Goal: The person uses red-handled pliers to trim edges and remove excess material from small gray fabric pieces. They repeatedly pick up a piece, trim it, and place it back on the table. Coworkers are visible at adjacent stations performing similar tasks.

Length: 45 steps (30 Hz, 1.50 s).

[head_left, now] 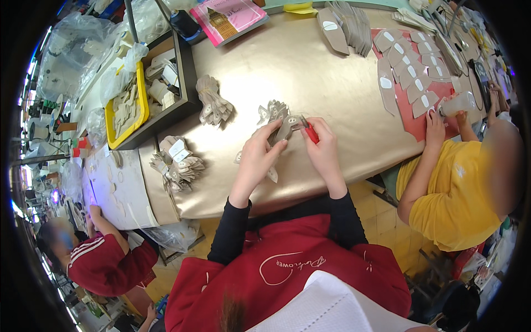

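Note:
Over the middle of the table, my left hand (260, 157) pinches a small grey-beige cut piece (287, 128) between thumb and fingers. The piece looks like fabric or leather and has small holes near its end. Closed around small red-handled snips (311, 133), my right hand (322, 152) brings their dark tip against the piece's right end. Just beyond my left hand lies a fanned bunch of similar pieces (272, 110). More loose pieces show under and beside that hand, partly hidden by it.
Bundles of grey pieces (213, 102) (180, 163) lie to the left. A dark box (191, 83) and yellow tray (138, 124) stand farther left. At the right, a person in yellow (453, 191) holds a bottle (459, 103) over pieces on a red sheet (406, 124). Another person (110, 260) sits left.

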Tool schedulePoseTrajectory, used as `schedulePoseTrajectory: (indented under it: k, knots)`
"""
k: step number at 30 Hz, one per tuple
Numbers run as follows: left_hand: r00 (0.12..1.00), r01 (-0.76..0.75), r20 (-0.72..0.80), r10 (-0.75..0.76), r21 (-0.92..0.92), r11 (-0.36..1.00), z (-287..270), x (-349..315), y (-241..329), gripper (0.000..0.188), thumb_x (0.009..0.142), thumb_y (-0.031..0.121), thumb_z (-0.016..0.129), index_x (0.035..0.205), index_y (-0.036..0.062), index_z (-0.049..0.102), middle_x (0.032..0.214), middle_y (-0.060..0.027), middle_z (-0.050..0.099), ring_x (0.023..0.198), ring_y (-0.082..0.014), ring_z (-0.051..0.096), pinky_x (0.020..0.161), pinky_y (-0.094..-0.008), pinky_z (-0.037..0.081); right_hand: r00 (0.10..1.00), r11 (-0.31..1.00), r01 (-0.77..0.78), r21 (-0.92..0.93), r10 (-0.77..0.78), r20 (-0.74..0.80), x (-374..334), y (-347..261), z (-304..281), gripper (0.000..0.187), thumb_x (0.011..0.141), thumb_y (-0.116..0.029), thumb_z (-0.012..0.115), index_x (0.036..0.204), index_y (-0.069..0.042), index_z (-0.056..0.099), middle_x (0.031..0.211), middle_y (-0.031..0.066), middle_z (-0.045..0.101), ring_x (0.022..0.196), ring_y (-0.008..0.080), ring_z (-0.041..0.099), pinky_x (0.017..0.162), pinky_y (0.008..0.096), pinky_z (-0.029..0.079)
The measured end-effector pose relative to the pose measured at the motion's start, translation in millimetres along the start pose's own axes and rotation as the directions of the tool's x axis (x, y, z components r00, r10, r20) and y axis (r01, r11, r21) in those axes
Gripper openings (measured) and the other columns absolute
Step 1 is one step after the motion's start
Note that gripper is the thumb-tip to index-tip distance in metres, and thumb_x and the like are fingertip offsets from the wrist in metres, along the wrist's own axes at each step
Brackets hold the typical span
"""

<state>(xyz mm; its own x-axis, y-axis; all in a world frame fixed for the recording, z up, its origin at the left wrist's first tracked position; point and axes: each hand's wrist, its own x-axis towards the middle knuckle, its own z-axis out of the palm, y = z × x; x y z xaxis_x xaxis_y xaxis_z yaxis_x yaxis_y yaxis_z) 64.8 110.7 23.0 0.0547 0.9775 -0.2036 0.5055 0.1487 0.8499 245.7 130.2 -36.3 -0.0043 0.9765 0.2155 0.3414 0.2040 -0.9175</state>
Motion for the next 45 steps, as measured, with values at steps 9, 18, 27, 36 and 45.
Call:
schedulePoseTrajectory:
  k: [9, 18, 27, 36, 45]
  knots:
    - [0.989, -0.120, -0.063, 0.133, 0.173, 0.978, 15.7, 7.1, -6.7, 0.034, 0.088, 0.013, 0.071, 0.119, 0.0035, 0.064, 0.100, -0.0133, 0.069, 0.088, -0.0326, 0.068, 0.076, -0.0421, 0.053, 0.978, 0.959, -0.208, 0.192, 0.208, 0.022, -16.4, -6.1, -7.4, 0.031, 0.094, -0.008, 0.070, 0.123, 0.001, 0.066, 0.109, 0.0138, 0.072, 0.094, 0.0192, 0.069, 0.084, 0.0318, 0.054]
    - [0.981, -0.021, -0.172, 0.093, 0.381, 0.924, 30.2, 6.3, -2.1, 0.021, 0.086, 0.011, 0.070, 0.104, 0.0041, 0.061, 0.087, -0.0136, 0.064, 0.082, -0.0338, 0.065, 0.072, -0.0444, 0.051, 0.952, 0.923, -0.307, 0.231, 0.298, 0.073, -32.8, -14.9, -15.3, 0.030, 0.098, -0.006, 0.067, 0.127, 0.001, 0.065, 0.106, 0.0013, 0.069, 0.084, 0.0039, 0.057, 0.075, 0.0195, 0.047]
    - [0.989, -0.080, -0.108, 0.106, 0.223, 0.972, 22.3, 6.4, -2.4, 0.016, 0.090, 0.013, 0.068, 0.102, 0.0039, 0.063, 0.085, -0.0123, 0.065, 0.077, -0.0299, 0.064, 0.069, -0.0408, 0.051, 0.987, 0.954, -0.159, 0.253, 0.157, 0.026, -40.1, -16.0, -16.7, 0.031, 0.096, -0.004, 0.067, 0.126, 0.002, 0.066, 0.104, 0.0012, 0.069, 0.081, 0.0043, 0.057, 0.071, 0.0200, 0.047]
    - [0.998, 0.067, 0.048, -0.051, -0.429, 0.901, 8.8, 6.9, -16.1, 0.023, 0.102, 0.016, 0.059, 0.102, -0.0040, 0.071, 0.085, -0.0035, 0.071, 0.076, -0.0056, 0.060, 0.066, -0.0231, 0.048, 0.988, 0.977, 0.155, -0.149, -0.154, 0.018, -31.3, -22.9, 2.4, 0.036, 0.089, -0.008, 0.070, 0.125, -0.013, 0.071, 0.087, 0.0061, 0.067, 0.065, 0.0222, 0.065, 0.057, 0.0325, 0.051]
    - [0.969, 0.244, 0.138, -0.205, -0.416, 0.876, -4.6, 6.6, -12.5, 0.024, 0.103, 0.016, 0.056, 0.106, -0.0033, 0.070, 0.088, -0.0035, 0.071, 0.076, -0.0064, 0.061, 0.067, -0.0220, 0.048, 0.954, 0.915, 0.296, -0.275, -0.298, 0.036, -24.4, -19.5, 18.2, 0.037, 0.090, -0.005, 0.069, 0.125, -0.014, 0.073, 0.085, 0.0043, 0.066, 0.060, 0.0211, 0.063, 0.053, 0.0336, 0.049]
